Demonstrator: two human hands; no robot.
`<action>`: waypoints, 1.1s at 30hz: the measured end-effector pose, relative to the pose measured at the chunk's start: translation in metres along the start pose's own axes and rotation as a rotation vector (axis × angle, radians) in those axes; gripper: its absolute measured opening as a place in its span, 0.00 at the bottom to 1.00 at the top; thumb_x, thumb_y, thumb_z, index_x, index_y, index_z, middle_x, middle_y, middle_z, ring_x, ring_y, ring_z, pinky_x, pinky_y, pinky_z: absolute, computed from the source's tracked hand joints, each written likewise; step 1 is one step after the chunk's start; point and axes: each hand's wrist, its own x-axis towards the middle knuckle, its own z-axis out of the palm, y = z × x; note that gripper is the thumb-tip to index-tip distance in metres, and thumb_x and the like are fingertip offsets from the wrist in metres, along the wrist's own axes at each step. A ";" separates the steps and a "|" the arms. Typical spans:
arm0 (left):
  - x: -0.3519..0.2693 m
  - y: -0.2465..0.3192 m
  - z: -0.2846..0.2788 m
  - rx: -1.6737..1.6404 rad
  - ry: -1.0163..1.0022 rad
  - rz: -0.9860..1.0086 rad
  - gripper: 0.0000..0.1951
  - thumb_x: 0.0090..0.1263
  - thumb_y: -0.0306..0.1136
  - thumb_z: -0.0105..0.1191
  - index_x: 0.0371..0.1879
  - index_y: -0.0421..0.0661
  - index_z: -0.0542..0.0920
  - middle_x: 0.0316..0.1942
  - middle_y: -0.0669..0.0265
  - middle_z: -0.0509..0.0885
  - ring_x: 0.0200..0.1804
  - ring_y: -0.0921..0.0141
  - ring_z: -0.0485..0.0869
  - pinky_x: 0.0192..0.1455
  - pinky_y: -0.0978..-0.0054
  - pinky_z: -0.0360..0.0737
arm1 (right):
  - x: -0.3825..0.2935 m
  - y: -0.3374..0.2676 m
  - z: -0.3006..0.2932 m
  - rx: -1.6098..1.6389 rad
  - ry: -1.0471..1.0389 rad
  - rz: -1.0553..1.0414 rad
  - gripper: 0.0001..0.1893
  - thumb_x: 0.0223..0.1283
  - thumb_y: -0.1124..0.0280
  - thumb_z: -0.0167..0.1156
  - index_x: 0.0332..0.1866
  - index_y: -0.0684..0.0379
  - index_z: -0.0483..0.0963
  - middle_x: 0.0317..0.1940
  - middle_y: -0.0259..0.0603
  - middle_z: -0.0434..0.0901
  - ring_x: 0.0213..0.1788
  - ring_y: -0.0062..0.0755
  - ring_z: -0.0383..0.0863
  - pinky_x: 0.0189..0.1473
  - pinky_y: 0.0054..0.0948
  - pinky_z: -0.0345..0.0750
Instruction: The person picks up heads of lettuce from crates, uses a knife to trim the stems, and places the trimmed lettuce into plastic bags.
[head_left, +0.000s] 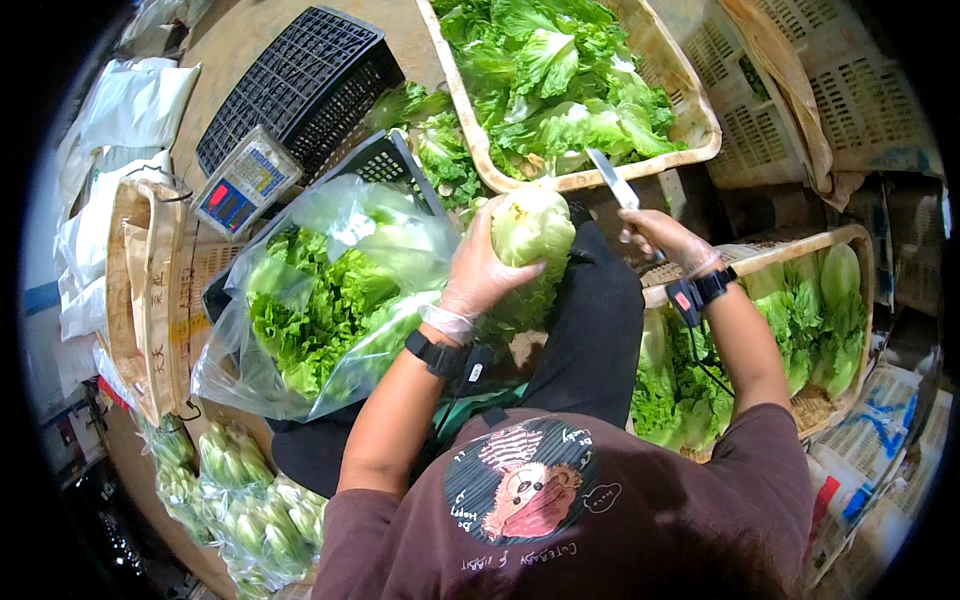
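Note:
My left hand (480, 270), in a clear plastic glove, grips a pale green lettuce head (531, 229) above my lap. In my gloved right hand (664, 236) is a knife (613, 178), its broad blade pointing up and away, apart from the lettuce. A large clear plastic bag (247, 360) lies left of my left hand, over a black crate (409, 169). Leafy green lettuce (322, 307) fills the bag. Beyond both hands, a plastic crate (592, 176) holds many loose lettuce leaves (551, 67).
A digital scale (247, 184) stands beside an upturned black crate (300, 67). Lettuce heads (810, 322) fill a crate (862, 300) on my right. Bagged vegetables (247, 502) sit on the floor at lower left. Trimmed leaves (448, 157) lie by the far crate.

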 end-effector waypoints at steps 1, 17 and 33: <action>-0.004 0.004 -0.003 0.044 0.060 0.082 0.46 0.42 0.43 0.74 0.62 0.45 0.64 0.54 0.52 0.77 0.57 0.56 0.78 0.60 0.65 0.74 | -0.004 0.006 -0.005 -0.026 0.049 -0.003 0.19 0.68 0.51 0.53 0.32 0.58 0.74 0.17 0.23 0.67 0.15 0.15 0.64 0.19 0.18 0.65; -0.142 0.029 -0.087 -0.340 0.123 -0.130 0.37 0.48 0.35 0.69 0.59 0.39 0.69 0.51 0.59 0.78 0.52 0.64 0.77 0.59 0.67 0.74 | 0.050 -0.094 0.069 -1.230 0.448 -0.798 0.20 0.59 0.57 0.61 0.56 0.48 0.77 0.39 0.44 0.77 0.44 0.44 0.78 0.48 0.40 0.76; -0.133 0.100 -0.076 -1.477 -0.180 -0.353 0.26 0.70 0.37 0.45 0.65 0.40 0.67 0.62 0.56 0.74 0.60 0.64 0.75 0.65 0.64 0.71 | -0.167 -0.036 0.176 0.722 -0.542 -0.314 0.47 0.57 0.45 0.63 0.74 0.61 0.50 0.72 0.44 0.59 0.69 0.40 0.64 0.71 0.39 0.62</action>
